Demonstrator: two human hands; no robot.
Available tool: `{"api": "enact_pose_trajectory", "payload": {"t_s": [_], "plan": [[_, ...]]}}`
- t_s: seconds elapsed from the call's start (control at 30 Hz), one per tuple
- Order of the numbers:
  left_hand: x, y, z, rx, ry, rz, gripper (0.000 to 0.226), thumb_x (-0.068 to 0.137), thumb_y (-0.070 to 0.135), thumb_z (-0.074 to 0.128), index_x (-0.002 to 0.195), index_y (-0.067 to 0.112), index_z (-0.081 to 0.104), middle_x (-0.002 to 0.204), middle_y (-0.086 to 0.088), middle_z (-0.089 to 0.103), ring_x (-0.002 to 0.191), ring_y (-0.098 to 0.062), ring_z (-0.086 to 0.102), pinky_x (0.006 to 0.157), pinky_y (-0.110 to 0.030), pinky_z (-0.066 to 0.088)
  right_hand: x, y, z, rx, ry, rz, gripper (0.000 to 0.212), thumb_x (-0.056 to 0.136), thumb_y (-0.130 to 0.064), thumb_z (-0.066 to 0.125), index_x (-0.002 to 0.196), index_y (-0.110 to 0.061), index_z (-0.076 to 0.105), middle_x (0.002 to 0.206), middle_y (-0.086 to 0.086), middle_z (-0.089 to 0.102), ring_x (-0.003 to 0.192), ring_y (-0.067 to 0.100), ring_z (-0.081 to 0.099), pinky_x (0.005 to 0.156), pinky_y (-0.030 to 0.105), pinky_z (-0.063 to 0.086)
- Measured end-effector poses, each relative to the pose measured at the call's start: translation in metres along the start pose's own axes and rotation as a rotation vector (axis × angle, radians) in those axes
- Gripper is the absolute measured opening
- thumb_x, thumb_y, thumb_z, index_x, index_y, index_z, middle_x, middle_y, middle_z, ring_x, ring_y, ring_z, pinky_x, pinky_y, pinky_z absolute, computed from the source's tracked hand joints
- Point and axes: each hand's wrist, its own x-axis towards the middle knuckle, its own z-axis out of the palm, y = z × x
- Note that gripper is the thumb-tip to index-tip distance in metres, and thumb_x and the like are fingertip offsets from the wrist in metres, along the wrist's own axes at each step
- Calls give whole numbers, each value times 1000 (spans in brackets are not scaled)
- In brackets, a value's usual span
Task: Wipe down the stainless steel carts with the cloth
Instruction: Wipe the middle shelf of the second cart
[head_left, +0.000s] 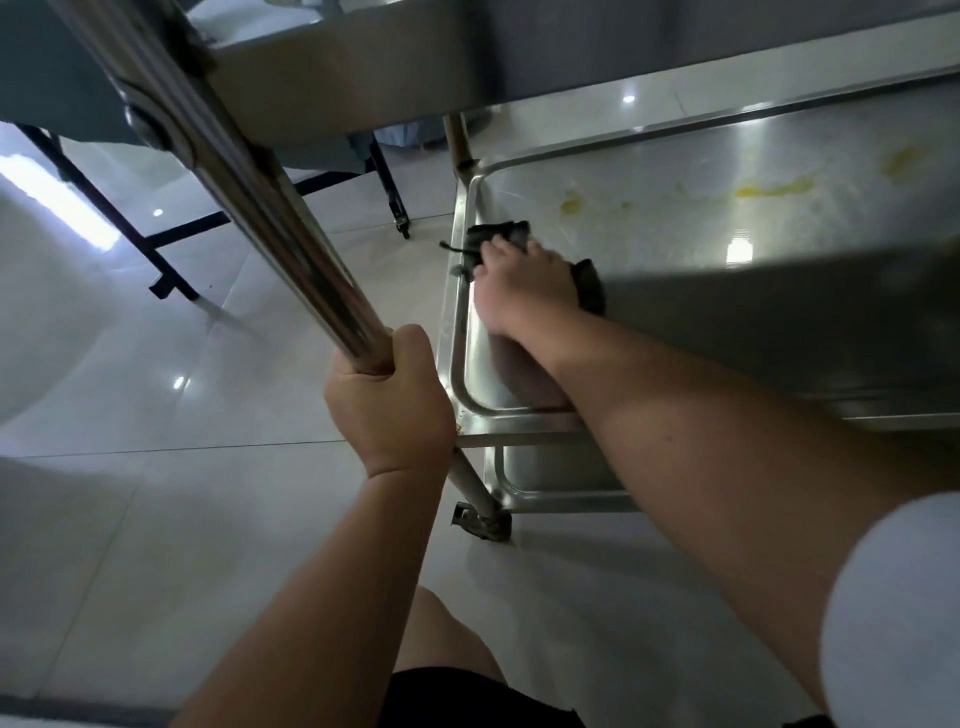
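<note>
Cloth (497, 235) on the shelf (675, 218) — post (270, 208) left of it.

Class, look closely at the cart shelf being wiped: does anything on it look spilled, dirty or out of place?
Yes. Yellow smears streak the middle shelf, beyond the dark cloth under the right hand. They look like a spill not yet wiped, smudged across otherwise shiny steel.

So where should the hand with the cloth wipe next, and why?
Probably slide the right hand and its dark cloth across the shelf toward the nearest yellow smear. The cloth sits at the shelf's corner, and yellow stains farther along are not yet wiped. The left hand grips the cart's post, which should steady the cart.
</note>
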Motion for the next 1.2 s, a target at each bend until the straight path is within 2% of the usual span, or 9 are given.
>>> {"api": "enact_pose_trajectory", "payload": {"t_s": [0.1, 0.23, 0.3, 0.47, 0.83, 0.97, 1.03, 1.1, 1.2], "plan": [[2, -3, -1, 0, -21, 10, 28, 72, 31, 62, 61, 22, 38, 62, -9, 37, 60, -27, 36, 57, -43, 35, -14, -21, 11, -7, -74, -185, 57, 110, -43, 18, 165, -30, 24, 173, -12, 16, 158, 24, 15, 124, 44, 13], [2, -5, -2, -8, -19, 17, 27, 72, 33, 62, 62, 19, 40, 61, -8, 39, 59, -26, 39, 56, -41, 36, -43, 14, 7, -17, -159, -439, 56, 110, -47, 20, 165, -36, 21, 171, -19, 15, 158, 18, 14, 125, 41, 10], [2, -4, -1, 4, 3, 7, 26, 70, 36, 61, 62, 22, 40, 59, -4, 39, 58, -23, 39, 55, -40, 35, -33, 28, -2, -37, -170, -442, 55, 110, -48, 22, 164, -36, 23, 171, -19, 16, 158, 17, 17, 126, 40, 12], [2, -3, -1, 7, -1, -14, 29, 70, 36, 60, 58, 24, 37, 59, -3, 33, 58, -25, 34, 54, -41, 33, 21, 18, -17, -49, -113, -117, 56, 110, -43, 19, 164, -30, 27, 173, -12, 15, 158, 26, 18, 125, 44, 16], [-3, 4, 1, 28, 31, 3, 24, 72, 31, 61, 55, 26, 46, 58, -2, 41, 57, -21, 41, 53, -39, 35, -147, 38, -3, -66, -168, -500, 52, 108, -47, 27, 159, -37, 37, 165, -18, 35, 153, 18, 31, 121, 43, 23], [0, 3, -2, 71, 19, -4, 30, 72, 31, 60, 64, 6, 44, 65, -13, 40, 62, -23, 41, 55, -46, 37, -161, 104, -33, -149, -117, -406, 61, 106, -52, 13, 161, -34, 34, 167, -13, 33, 152, 20, 35, 124, 43, 25], [0, 2, -3, 105, 26, 7, 38, 74, 34, 60, 74, -2, 51, 65, -18, 47, 61, -23, 46, 56, -44, 41, -163, 157, -50, -227, -74, -341, 71, 103, -51, 1, 163, -25, 30, 169, -4, 30, 154, 22, 33, 125, 44, 26], [-4, 4, -5, 142, 34, 30, 43, 77, 37, 59, 83, -6, 59, 68, -23, 59, 60, -21, 54, 56, -43, 47, -164, 205, -69, -204, -13, -180, 75, 101, -54, 3, 162, -24, 35, 168, -2, 33, 152, 27, 36, 124, 47, 29], [-11, 11, -7, 206, 20, 56, 44, 84, 41, 58, 94, -1, 66, 68, -8, 71, 59, -12, 67, 58, -34, 53, -159, 233, -78, -202, 21, 51, 81, 95, -60, 2, 162, -28, 34, 169, -10, 28, 152, 29, 34, 123, 50, 29]]}}
